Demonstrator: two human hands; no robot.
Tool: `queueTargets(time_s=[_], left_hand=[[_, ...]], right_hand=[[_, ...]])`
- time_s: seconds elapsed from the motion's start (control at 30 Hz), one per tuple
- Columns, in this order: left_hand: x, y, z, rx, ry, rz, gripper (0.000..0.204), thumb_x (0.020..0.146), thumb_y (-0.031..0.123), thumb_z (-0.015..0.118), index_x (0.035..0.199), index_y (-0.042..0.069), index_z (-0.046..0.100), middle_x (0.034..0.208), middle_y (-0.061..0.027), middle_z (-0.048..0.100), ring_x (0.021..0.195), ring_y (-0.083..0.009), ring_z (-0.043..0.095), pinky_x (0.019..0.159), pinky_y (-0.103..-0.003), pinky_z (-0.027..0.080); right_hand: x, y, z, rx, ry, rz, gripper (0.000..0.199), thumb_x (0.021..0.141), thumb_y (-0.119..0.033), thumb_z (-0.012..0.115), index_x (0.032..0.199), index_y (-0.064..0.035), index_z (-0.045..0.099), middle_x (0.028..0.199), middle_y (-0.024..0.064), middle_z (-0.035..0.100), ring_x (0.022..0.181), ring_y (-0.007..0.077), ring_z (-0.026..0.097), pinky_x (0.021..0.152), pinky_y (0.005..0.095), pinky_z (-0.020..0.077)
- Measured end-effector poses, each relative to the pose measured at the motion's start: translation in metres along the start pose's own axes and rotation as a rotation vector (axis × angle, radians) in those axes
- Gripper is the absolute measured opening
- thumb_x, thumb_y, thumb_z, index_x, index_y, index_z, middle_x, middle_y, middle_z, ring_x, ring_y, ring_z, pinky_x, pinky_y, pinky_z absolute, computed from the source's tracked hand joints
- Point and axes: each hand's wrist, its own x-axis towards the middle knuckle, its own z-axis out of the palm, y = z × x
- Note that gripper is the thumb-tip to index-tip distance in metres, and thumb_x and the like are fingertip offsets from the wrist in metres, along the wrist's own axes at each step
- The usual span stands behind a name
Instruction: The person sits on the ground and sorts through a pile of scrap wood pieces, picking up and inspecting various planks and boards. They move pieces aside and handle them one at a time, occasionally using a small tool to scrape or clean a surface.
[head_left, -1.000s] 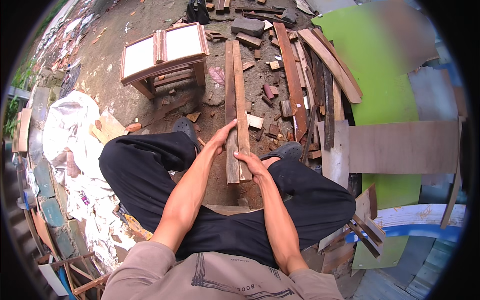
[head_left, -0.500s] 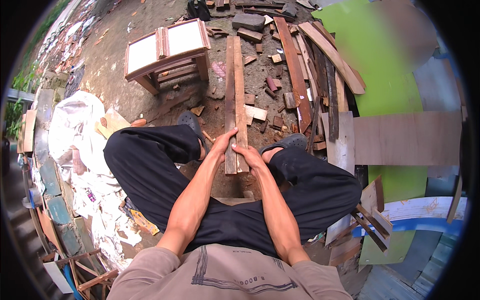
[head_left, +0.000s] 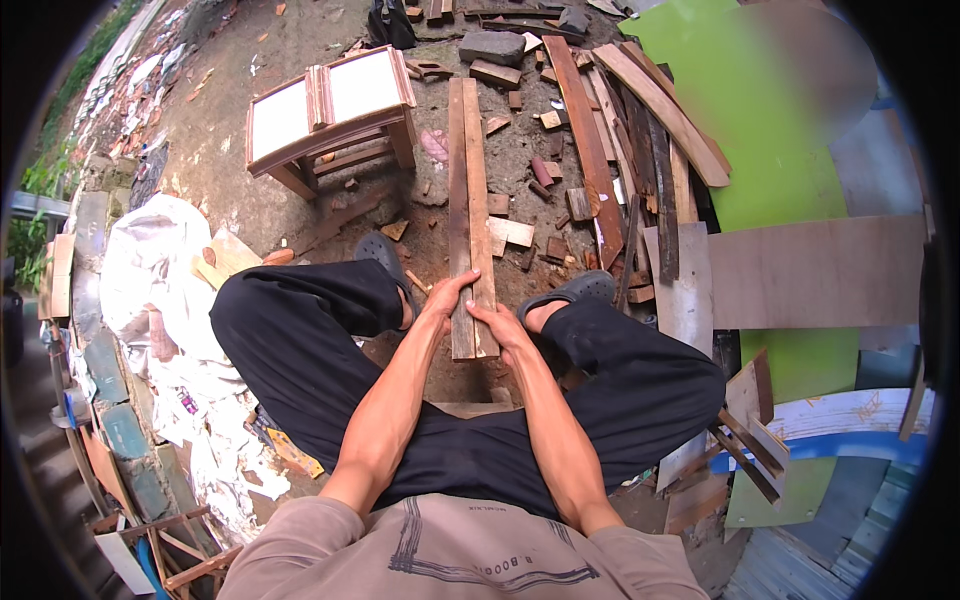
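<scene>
Two long wooden strips lie side by side between my legs, pointing away from me. The left strip [head_left: 459, 200] is darker and greyer; the right strip [head_left: 478, 200] is lighter brown. My left hand [head_left: 447, 298] grips the pair from the left, its thumb across the top. From the right, my right hand [head_left: 500, 325] is wrapped round the lighter strip, thumb on top. Both hands are close to the near ends, which sit almost level. The fingers beneath the wood are hidden.
A small wooden stool-like frame with white panels [head_left: 372, 85] stands ahead on the left. Wood offcuts [head_left: 512, 232] and a grey stone block [head_left: 492, 48] litter the ground. Long planks [head_left: 587, 150] are piled at right, beside green sheets [head_left: 770, 120]. White sacking [head_left: 150, 260] lies left.
Both strips and my hands have shifted slightly toward me in the picture. My grip looks the same; the view has moved a little too.
</scene>
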Motion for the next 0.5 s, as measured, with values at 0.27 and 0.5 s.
queueTargets(time_s=[0.27, 0.5], left_hand=[[-0.002, -0.004, 0.004, 0.011, 0.063, 0.034, 0.051, 0.083, 0.03, 0.076, 0.113, -0.009, 0.061, 0.095, -0.0178, 0.068, 0.075, -0.0273, 0.069, 0.068, -0.043, 0.059], [0.008, -0.01, 0.0, 0.005, -0.016, 0.032, 0.057, 0.081, 0.031, 0.078, 0.117, -0.009, 0.057, 0.097, -0.017, 0.067, 0.08, -0.0266, 0.069, 0.07, -0.041, 0.059]], right_hand=[[0.005, 0.007, -0.005, -0.046, 0.005, 0.006, 0.076, 0.087, -0.037, 0.076, 0.139, 0.0041, 0.039, 0.121, 0.019, 0.062, 0.105, 0.0264, 0.067, 0.085, 0.0396, 0.0579], [-0.002, 0.003, -0.003, -0.159, 0.066, -0.01, 0.081, 0.085, -0.036, 0.078, 0.142, 0.0039, 0.037, 0.123, 0.0199, 0.061, 0.105, 0.0251, 0.066, 0.084, 0.0366, 0.0567]])
